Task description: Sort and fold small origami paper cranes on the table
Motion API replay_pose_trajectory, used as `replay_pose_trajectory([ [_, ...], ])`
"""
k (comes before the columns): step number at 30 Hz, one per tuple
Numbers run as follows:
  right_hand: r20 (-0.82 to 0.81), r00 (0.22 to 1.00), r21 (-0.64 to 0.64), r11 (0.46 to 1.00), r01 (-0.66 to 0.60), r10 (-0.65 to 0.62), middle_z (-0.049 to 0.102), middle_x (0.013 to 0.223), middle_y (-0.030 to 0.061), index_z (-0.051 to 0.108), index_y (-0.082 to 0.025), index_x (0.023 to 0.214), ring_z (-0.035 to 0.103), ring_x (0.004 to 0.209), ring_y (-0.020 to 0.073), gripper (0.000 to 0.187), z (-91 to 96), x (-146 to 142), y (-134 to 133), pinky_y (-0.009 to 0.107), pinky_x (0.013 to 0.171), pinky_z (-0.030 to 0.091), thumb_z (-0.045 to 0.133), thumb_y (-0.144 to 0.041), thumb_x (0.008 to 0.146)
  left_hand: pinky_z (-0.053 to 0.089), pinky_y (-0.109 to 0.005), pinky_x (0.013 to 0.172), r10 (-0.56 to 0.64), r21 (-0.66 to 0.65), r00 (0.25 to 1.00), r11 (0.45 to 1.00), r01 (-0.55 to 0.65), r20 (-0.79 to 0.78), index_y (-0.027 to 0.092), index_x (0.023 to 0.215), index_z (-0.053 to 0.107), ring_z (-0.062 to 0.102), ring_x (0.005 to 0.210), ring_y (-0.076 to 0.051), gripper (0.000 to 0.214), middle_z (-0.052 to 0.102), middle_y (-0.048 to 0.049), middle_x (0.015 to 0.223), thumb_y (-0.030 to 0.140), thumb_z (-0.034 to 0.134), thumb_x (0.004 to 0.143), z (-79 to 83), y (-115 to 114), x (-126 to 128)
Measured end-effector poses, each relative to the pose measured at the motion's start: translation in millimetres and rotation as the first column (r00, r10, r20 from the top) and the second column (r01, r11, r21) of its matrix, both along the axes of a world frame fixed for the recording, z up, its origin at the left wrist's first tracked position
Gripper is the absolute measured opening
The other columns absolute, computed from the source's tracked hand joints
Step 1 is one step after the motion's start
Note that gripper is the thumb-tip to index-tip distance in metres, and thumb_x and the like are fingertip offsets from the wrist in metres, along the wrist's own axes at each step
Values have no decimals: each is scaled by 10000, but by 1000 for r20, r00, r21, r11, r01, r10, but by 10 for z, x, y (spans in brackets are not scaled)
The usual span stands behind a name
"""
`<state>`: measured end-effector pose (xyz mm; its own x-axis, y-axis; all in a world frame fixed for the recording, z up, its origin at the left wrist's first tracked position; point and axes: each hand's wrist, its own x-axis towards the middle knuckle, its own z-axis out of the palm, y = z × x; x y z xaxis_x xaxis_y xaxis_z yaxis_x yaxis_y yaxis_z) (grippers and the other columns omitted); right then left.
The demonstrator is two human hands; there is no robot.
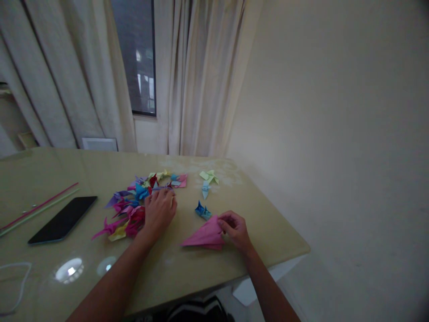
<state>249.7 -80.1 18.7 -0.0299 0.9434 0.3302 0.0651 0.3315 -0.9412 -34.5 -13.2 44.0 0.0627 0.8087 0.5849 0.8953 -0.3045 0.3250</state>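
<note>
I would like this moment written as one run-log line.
left hand: at origami pile | right hand: pinching pink folded paper | nearby: blue origami piece

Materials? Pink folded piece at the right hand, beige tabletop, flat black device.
Pink, pointed folded piece at the right hand: looks like matte paper, given its straight creases and thin edges.
Glossy beige tabletop: hard, polished, maybe stone or coated board; bright reflections show the gloss.
Flat black rectangular device: probably glass-faced, smooth and dark; casing unclear.
</note>
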Motion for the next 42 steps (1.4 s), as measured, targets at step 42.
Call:
replay_pose_trajectory([
  [42,410,907,347,936,-53,-101,676,869,43,752,-208,1097,563,712,174,371,-1,-105,-77,303,659,466,652,-552,1000,513,-268,694,-562,26,609,746,665,559,239,860,792,678,698,-166,231,780,-19,778,437,696,931,-122,-279,564],
])
